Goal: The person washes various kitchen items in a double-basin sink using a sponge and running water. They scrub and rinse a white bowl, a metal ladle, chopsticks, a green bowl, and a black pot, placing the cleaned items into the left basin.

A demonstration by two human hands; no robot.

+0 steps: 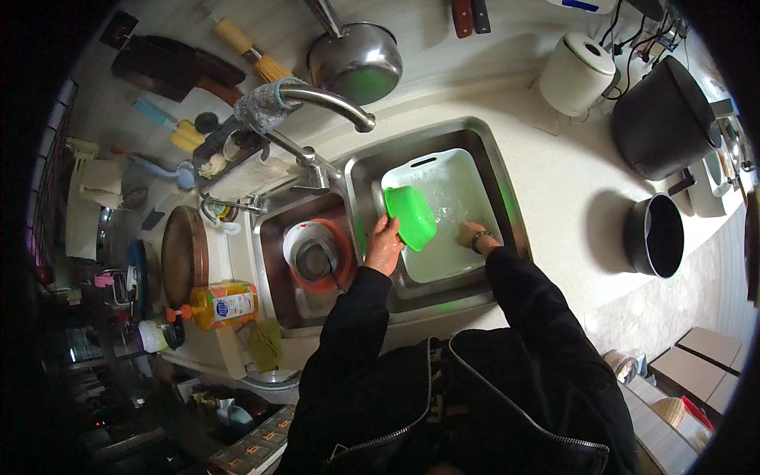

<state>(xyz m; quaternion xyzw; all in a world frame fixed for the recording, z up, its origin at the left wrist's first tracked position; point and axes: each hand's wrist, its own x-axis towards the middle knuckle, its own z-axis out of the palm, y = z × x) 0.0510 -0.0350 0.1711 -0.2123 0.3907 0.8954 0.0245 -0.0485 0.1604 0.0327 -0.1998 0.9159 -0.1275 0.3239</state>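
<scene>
My left hand (382, 248) grips the near left edge of a bright green plastic container (412, 217), tilted over a white plastic basin (409, 170). The basin stands in the right bowl of a stainless steel double sink (510, 211) and holds cloudy water (442, 261). My right hand (472, 230), with a beaded bracelet (480, 236) at the wrist, dips into this water near the basin's right side. Its fingers are partly under the surface, so whether they hold anything is hidden. Small splashes show between the container and my right hand.
A curved faucet (332, 102) reaches over the sink from behind. The left sink bowl holds a red-orange basin (341, 237) with a white bowl (292, 240) and a metal strainer or ladle (313, 261). Dish soap (228, 306) stands left; a black pot (638, 237) stands right.
</scene>
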